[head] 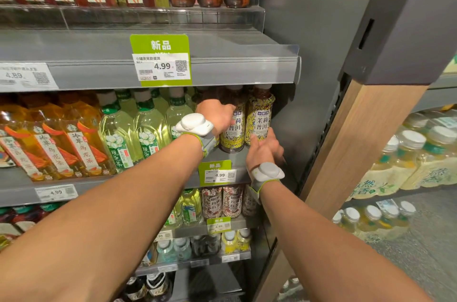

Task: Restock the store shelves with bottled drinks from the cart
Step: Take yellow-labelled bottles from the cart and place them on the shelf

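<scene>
Leftmost on the middle shelf point(238, 156) stand orange tea bottles point(74, 143), leaning a little. Beside them are pale green tea bottles point(146, 133) with white caps. Above these, on the edge of the next shelf up, hangs a green tag point(162, 59) reading 4.99.

Next comes the left hand point(217, 116), reaching in past the green bottles with a white wrist device point(194, 123) strapped on. Its fingers are curled round the side of the left yellow bottle point(233, 133) and grip it. That bottle stands upright on the shelf near the front edge. More bottles of the same kind show dimly behind it.

Just beside it, touching or nearly so, stands the right yellow bottle point(261, 113), also upright, the last in the row. The right hand point(263, 153) holds its lower part between thumb and forefinger. The other fingers are curled down to the right, and the wrist bears a second device point(268, 172). A small green tag point(216, 173) sits on the shelf edge below the two hands.

Right of the bottles is the grey side wall point(309, 79), then a slanting wooden post point(358, 141). Past the post lie wrapped packs of pale bottles point(408, 160).
</scene>
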`<state>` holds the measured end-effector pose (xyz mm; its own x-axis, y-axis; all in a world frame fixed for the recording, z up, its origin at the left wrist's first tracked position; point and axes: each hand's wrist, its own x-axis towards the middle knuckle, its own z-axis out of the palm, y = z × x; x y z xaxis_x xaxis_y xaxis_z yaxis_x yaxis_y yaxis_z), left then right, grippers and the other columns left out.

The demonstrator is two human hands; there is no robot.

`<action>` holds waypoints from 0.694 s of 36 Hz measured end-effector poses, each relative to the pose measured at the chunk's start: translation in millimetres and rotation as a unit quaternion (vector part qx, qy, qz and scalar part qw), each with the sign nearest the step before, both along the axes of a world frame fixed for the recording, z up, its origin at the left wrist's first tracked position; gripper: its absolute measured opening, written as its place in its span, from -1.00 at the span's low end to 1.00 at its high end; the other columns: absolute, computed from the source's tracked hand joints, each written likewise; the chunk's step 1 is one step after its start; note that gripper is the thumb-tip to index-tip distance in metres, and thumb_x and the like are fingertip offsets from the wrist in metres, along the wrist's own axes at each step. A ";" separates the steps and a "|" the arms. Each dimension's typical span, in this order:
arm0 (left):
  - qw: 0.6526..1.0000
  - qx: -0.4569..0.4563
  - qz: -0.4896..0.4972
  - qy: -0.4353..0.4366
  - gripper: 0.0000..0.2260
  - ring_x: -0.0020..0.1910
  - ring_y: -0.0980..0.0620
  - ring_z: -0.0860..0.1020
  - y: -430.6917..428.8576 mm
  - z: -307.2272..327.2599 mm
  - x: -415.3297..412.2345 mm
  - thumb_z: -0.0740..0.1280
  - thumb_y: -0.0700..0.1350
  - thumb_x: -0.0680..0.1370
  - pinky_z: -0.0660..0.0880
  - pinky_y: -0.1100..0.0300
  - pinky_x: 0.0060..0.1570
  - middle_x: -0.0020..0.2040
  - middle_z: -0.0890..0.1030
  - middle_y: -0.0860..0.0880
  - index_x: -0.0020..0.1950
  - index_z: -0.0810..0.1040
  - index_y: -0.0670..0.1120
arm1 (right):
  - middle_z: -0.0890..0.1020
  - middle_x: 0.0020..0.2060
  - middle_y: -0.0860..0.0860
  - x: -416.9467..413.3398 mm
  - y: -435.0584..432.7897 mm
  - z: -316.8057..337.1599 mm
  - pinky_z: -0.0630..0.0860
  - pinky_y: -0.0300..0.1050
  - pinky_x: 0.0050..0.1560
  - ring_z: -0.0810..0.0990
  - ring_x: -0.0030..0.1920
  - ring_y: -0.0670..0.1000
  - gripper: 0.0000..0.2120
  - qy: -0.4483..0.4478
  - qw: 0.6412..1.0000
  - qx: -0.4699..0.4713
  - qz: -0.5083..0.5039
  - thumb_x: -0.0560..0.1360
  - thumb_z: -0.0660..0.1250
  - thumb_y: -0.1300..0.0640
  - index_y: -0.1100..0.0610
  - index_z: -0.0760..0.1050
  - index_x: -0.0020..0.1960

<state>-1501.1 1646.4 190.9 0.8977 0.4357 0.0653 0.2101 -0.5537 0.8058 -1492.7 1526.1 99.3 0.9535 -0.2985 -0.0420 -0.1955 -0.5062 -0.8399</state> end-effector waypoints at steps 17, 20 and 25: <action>0.995 -0.025 0.053 -0.080 -0.76 -0.10 -0.19 0.68 -10.9 9.6 -16.0 0.39 -0.06 0.53 0.61 -0.01 -0.03 -0.21 0.72 -0.16 -0.19 0.74 -0.19 | 0.58 -0.25 -0.06 -56.0 15.6 7.8 0.42 -0.09 -0.17 0.62 -0.12 0.12 -0.85 -0.258 0.964 0.069 0.001 0.58 0.34 0.09 0.15 0.53 0.08; 0.991 -0.014 0.058 -0.122 -0.67 -0.13 -0.26 0.66 -11.4 5.5 -20.6 0.40 0.01 0.54 0.60 -0.13 -0.09 -0.17 0.70 -0.21 -0.16 0.57 -0.28 | 0.58 -0.32 -0.07 -56.9 14.2 13.5 0.45 -0.06 -0.19 0.60 -0.22 0.09 -0.93 -0.277 0.957 0.090 0.015 0.57 0.34 0.13 0.13 0.53 -0.04; 0.977 -0.099 0.004 -0.187 -0.92 -0.39 0.00 0.64 -5.8 -25.6 -48.1 0.38 -0.16 0.60 0.50 0.14 -0.40 -0.10 0.56 0.04 0.01 0.49 -0.05 | 0.61 -0.31 -0.02 -65.9 21.1 5.0 0.46 0.01 -0.16 0.58 -0.24 0.10 -0.93 -0.282 0.949 0.128 0.060 0.55 0.34 0.20 0.16 0.57 -0.10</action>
<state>-1549.3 1640.6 165.3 0.8238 0.4799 0.3017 -0.1159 -0.3785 0.9183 -1558.7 1547.2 104.4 0.8720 -0.2347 0.4295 0.3687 -0.2624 -0.8918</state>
